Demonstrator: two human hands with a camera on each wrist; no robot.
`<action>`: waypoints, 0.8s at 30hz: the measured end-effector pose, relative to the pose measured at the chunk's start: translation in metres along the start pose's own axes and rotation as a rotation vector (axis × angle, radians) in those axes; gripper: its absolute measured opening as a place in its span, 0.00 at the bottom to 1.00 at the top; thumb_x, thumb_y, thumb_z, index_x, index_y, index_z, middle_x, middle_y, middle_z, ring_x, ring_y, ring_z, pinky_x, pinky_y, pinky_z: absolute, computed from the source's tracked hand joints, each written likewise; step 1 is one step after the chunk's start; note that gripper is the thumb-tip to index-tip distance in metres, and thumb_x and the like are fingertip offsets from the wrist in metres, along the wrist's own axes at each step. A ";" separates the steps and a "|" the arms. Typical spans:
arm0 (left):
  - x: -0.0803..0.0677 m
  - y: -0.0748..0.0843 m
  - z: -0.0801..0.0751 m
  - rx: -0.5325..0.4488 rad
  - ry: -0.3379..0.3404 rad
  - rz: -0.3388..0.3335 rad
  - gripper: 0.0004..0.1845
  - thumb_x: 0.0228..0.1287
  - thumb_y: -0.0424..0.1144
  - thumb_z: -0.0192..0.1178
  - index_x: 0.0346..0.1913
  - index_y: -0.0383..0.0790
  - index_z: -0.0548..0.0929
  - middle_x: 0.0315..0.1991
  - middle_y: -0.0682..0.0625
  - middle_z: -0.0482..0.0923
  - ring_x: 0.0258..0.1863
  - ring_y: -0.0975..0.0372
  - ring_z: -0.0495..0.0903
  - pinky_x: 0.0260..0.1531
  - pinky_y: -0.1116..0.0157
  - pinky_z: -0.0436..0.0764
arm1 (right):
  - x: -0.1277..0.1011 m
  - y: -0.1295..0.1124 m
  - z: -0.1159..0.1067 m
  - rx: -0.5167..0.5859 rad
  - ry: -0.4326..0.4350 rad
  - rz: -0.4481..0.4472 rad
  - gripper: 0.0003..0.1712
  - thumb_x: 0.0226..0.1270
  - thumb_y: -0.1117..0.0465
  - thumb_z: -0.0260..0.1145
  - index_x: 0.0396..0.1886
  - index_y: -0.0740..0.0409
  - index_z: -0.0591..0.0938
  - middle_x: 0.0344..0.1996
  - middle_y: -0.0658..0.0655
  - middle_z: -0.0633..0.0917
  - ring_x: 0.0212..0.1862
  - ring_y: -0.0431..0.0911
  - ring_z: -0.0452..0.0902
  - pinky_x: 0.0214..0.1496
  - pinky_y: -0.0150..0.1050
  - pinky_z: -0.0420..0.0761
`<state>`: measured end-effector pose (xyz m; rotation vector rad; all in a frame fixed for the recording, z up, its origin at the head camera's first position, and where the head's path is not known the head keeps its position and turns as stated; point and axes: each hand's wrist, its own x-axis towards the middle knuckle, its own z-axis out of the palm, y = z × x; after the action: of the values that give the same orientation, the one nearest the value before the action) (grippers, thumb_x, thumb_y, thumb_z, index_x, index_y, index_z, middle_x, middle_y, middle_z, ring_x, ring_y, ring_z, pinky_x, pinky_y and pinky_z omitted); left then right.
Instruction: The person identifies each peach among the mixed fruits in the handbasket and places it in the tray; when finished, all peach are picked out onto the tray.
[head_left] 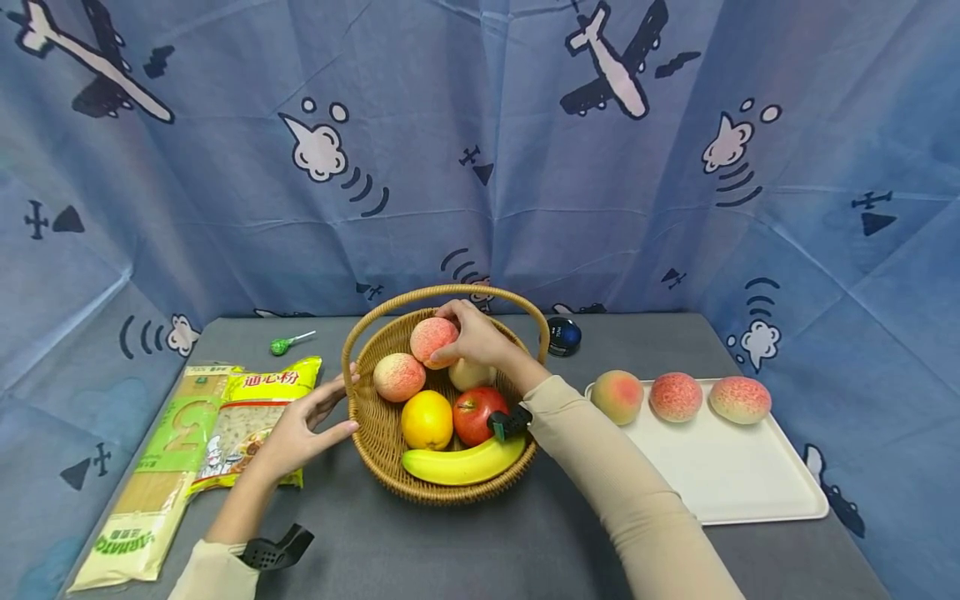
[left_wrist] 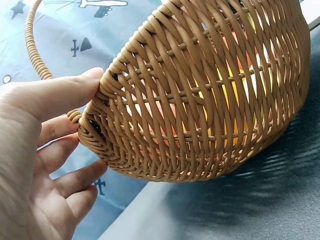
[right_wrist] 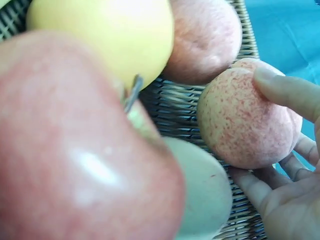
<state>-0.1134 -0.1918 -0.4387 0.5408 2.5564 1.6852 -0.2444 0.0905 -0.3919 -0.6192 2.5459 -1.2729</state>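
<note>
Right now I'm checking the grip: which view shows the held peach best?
The right wrist view: the peach fills it, fingers curled round. The head view shows it small in the basket; the left wrist view shows only wicker.

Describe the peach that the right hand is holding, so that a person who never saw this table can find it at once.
Look for the wicker basket in the middle of the grey table. At its back, under the handle, the right hand grips a pink speckled peach. It sits higher than the other peach in the basket, and it is the only fruit with fingers around it.

Head overlooks; wrists close on basket [head_left: 375, 433].
</note>
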 end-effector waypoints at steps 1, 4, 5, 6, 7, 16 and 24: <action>0.000 0.000 0.000 -0.005 -0.001 0.002 0.33 0.60 0.37 0.65 0.68 0.37 0.66 0.67 0.40 0.66 0.63 0.73 0.65 0.59 0.83 0.64 | 0.000 -0.001 0.000 0.013 0.001 -0.005 0.33 0.45 0.63 0.79 0.52 0.59 0.73 0.51 0.58 0.72 0.48 0.48 0.73 0.51 0.38 0.78; 0.000 -0.002 0.001 -0.020 -0.002 0.012 0.33 0.60 0.36 0.65 0.68 0.36 0.66 0.67 0.39 0.66 0.62 0.79 0.64 0.60 0.83 0.64 | -0.001 -0.004 -0.002 0.053 0.011 -0.017 0.34 0.45 0.62 0.79 0.52 0.58 0.73 0.51 0.57 0.72 0.47 0.47 0.73 0.49 0.36 0.79; 0.000 -0.002 0.001 -0.026 -0.002 0.015 0.33 0.60 0.36 0.65 0.68 0.36 0.66 0.67 0.39 0.65 0.61 0.80 0.64 0.60 0.83 0.64 | -0.002 -0.005 -0.003 0.061 0.015 -0.023 0.34 0.45 0.62 0.79 0.53 0.57 0.74 0.51 0.57 0.72 0.47 0.47 0.73 0.49 0.36 0.79; 0.000 -0.003 0.001 -0.029 -0.003 0.016 0.33 0.60 0.36 0.65 0.68 0.36 0.66 0.67 0.39 0.65 0.61 0.81 0.64 0.60 0.83 0.64 | -0.002 -0.006 -0.004 0.069 0.019 -0.028 0.34 0.44 0.62 0.79 0.53 0.57 0.74 0.51 0.56 0.73 0.47 0.47 0.74 0.49 0.36 0.79; 0.000 -0.003 0.001 -0.033 -0.003 0.018 0.34 0.60 0.36 0.65 0.68 0.36 0.65 0.67 0.39 0.65 0.61 0.82 0.64 0.60 0.83 0.64 | -0.003 -0.007 -0.005 0.082 0.020 -0.032 0.35 0.44 0.62 0.79 0.54 0.56 0.74 0.51 0.56 0.73 0.47 0.47 0.74 0.48 0.35 0.79; 0.000 -0.004 0.000 -0.054 -0.005 0.034 0.33 0.60 0.33 0.65 0.67 0.33 0.66 0.66 0.36 0.66 0.60 0.81 0.64 0.60 0.83 0.64 | -0.011 -0.015 -0.009 0.185 0.021 -0.091 0.37 0.45 0.63 0.79 0.58 0.57 0.76 0.55 0.54 0.74 0.48 0.48 0.76 0.48 0.37 0.82; 0.000 -0.004 0.000 -0.054 0.000 0.047 0.33 0.59 0.33 0.65 0.67 0.32 0.66 0.66 0.36 0.66 0.60 0.81 0.65 0.59 0.83 0.64 | -0.027 -0.026 -0.011 0.158 0.048 -0.141 0.40 0.43 0.61 0.80 0.59 0.56 0.76 0.56 0.53 0.74 0.51 0.48 0.75 0.52 0.39 0.81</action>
<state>-0.1144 -0.1935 -0.4423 0.6023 2.5095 1.7634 -0.2178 0.0971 -0.3641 -0.7529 2.4450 -1.5356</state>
